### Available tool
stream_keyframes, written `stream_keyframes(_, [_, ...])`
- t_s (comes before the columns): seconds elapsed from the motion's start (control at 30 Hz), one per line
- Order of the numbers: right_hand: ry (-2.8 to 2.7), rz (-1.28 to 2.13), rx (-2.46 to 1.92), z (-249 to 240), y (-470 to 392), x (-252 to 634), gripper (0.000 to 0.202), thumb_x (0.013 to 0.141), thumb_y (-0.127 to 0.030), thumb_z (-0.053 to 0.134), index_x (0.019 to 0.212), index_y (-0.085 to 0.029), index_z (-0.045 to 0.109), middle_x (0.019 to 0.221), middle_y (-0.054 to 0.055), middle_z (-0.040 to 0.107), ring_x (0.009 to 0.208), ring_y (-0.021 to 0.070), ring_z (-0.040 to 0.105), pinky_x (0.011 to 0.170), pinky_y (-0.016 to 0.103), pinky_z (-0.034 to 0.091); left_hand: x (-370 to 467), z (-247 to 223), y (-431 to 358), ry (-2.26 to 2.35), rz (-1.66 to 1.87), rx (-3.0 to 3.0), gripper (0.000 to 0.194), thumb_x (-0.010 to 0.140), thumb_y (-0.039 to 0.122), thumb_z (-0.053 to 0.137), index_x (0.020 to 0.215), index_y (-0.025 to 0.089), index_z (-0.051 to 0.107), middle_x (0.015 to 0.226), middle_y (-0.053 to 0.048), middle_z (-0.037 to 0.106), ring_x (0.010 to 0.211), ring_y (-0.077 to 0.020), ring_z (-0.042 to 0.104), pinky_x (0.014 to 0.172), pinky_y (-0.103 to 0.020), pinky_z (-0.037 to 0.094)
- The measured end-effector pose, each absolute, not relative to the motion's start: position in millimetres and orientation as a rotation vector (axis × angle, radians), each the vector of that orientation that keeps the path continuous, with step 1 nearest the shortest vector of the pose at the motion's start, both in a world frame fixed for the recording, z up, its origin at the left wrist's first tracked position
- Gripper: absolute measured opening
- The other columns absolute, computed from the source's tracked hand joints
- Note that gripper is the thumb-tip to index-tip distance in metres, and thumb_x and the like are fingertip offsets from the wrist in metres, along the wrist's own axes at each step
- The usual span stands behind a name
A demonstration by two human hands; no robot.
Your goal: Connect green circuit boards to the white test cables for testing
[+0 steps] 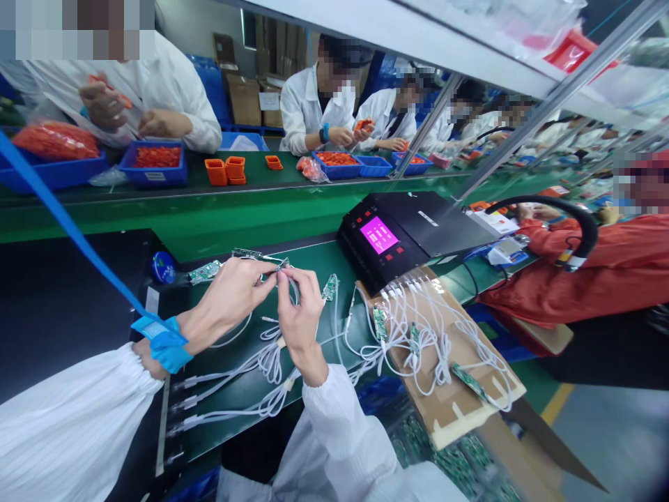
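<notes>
My left hand, with a blue strap round its wrist, pinches a small circuit board seen nearly edge-on. The fingertips of my right hand close on it from the other side, and the two hands meet there. A white cable runs behind my right fingers; whether it is plugged into the board is hidden. Beyond my left hand lies a green circuit board, partly beside another board. To the right of my right hand is one more green board on a white cable.
A black tester with a pink screen stands ahead right. White cables and boards spread over cardboard. A black box stands left. Blue bins of orange parts line the opposite bench, where co-workers sit. A blue cord crosses left.
</notes>
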State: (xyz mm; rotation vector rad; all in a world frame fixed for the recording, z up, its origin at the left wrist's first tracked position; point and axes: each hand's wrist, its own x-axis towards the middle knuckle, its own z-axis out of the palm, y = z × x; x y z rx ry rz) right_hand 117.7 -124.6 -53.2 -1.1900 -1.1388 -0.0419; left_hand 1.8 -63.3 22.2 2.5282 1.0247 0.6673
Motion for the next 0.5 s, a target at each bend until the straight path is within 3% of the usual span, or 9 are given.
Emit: stream_keyframes(0.5, [-1.013,0.055,-1.193,-60.6,-121.3,106.2,0.015,0.104,-0.027,0.059,0.104,-0.019,0.072,0.102,0.007,0.072,0.101,0.0175,0.07,0.092,0.035,0.059,1.6,21.3,-69.0,1.002,0.74,2.45,0.031,0.09,0.031,0.055,0.081,0.015,0.081,0.064,-0.005,0.071,0.053,-0.0123,0.043,0.053,-0.026,0.031])
